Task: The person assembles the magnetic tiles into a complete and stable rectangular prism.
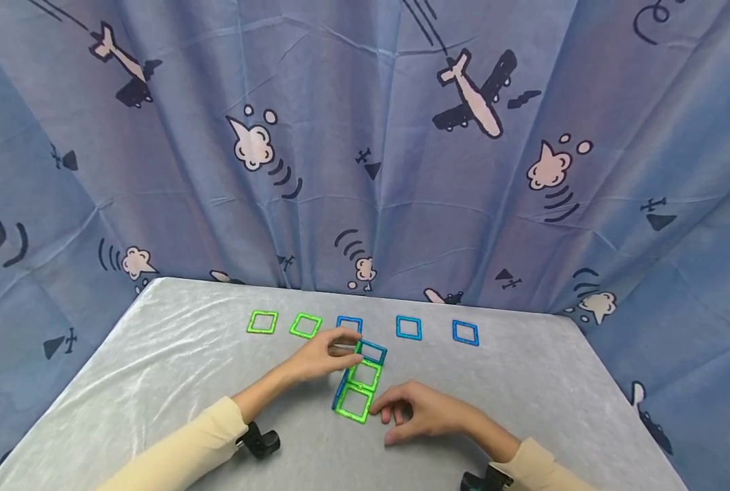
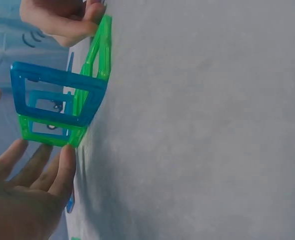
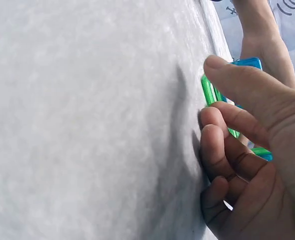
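Observation:
Magnetic tiles with hollow square frames are joined into a small structure on the table's middle. Two green tiles, the near one (image 1: 352, 417) and the farther one (image 1: 377, 377), lie in a row. At the far end a blue tile (image 2: 57, 75) and a green tile (image 2: 50, 141) stand upright. My left hand (image 1: 315, 358) touches that upright green tile with extended fingers, its thumb apart from them. Beside the near green tile is my right hand (image 1: 429, 412), fingers loosely bent and index fingertip at the tile's edge. Its thumb hangs apart.
Loose tiles lie along the table's back: a green tile (image 1: 260, 331), another green tile (image 1: 301, 335), a blue tile (image 1: 349, 318) partly behind my left hand, and two more blue tiles to the right. A patterned curtain (image 1: 365, 136) hangs behind the grey-covered table (image 1: 524, 382).

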Tool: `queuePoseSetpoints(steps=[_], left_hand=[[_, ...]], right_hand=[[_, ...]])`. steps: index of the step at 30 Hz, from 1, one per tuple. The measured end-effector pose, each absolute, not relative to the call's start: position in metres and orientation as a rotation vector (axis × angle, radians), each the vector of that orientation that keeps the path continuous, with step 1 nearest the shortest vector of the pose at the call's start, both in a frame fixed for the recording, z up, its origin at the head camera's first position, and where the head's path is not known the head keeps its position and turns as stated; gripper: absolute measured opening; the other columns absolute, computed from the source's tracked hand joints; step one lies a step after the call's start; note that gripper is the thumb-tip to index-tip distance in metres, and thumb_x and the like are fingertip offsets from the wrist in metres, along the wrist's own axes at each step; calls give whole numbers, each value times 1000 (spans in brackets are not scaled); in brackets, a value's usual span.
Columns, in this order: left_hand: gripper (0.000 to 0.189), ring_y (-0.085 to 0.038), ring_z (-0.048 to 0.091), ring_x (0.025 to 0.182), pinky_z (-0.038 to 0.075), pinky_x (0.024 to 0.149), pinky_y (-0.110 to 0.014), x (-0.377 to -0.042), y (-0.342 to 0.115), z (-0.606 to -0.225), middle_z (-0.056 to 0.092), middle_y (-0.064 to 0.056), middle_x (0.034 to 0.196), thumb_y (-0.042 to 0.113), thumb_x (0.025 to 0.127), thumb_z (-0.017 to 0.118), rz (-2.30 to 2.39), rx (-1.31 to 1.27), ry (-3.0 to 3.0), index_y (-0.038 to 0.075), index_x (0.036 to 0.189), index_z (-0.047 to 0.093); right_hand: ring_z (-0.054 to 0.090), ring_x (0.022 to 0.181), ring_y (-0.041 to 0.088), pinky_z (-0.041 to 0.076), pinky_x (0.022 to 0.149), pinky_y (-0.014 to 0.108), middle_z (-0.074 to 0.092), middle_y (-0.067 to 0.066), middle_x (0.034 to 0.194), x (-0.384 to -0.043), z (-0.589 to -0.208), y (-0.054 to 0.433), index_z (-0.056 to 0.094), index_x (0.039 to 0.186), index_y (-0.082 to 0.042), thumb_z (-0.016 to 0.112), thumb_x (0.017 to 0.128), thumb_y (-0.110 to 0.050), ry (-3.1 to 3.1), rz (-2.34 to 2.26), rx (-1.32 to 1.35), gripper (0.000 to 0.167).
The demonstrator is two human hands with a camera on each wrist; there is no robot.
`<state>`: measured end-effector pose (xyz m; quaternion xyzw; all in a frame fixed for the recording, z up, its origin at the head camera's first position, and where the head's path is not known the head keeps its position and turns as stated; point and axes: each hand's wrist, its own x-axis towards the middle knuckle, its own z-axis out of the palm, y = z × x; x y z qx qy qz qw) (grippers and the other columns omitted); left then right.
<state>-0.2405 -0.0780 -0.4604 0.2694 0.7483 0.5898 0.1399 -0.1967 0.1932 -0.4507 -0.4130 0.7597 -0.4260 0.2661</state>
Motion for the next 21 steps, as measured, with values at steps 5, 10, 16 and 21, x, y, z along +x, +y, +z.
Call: queuePoseSetpoints(steps=[5,10,16,21], left_hand=[[71,-43,51,129,47,101,-49,-227,-89,-458,49,-24,145,28,94,76,1654,830,2179,-5,147,43],[80,-44,52,128,50,95,-50,-209,-106,-458,48,-24,146,25,86,84,1621,815,2177,-1,148,41],[77,-38,61,117,55,87,-42,-197,-112,-461,57,-21,134,17,81,89,1618,797,2218,-1,144,47],[67,-34,65,108,56,82,-36,-194,-110,-465,62,-17,126,14,84,86,1657,787,2210,-2,139,51]], right_hand=[[57,74,5,50,65,22,67,16,97,-208,-449,204,71,121,-1,80,89,-11,2046,-1165,-1074,34],[59,76,12,50,63,22,68,15,96,-231,-449,225,70,119,3,78,91,-8,2197,-1262,-1041,32],[60,75,18,51,61,25,65,11,95,-252,-456,228,68,121,5,77,92,-8,2346,-1406,-993,33],[61,73,19,49,59,24,66,12,93,-265,-464,213,71,118,1,77,91,-6,2351,-1469,-1005,28]])
